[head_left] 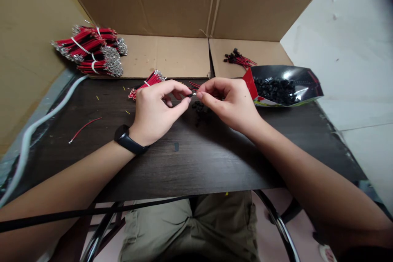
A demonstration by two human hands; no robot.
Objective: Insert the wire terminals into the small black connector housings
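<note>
In the middle of the dark table my left hand (155,108) pinches a small black plastic connector housing (190,95) between thumb and forefinger. Facing it, my right hand (235,102) grips a thin wire by its end, and a silvery metal terminal (194,93) shows between the fingertips. Whether the terminal sits inside the housing I cannot tell. Behind my left hand lies a tied bundle of red and black wires (151,82). Loose black housings (201,111) are scattered beneath my right hand, and a few loose red wires (194,85) show just behind the fingertips.
Several tied wire bundles (92,51) are heaped at the back left on cardboard (162,55). Wires with black housings (238,58) lie back right, beside an open box (308,80) of black housings. A single red wire (84,128) and a white cable (39,120) are at left.
</note>
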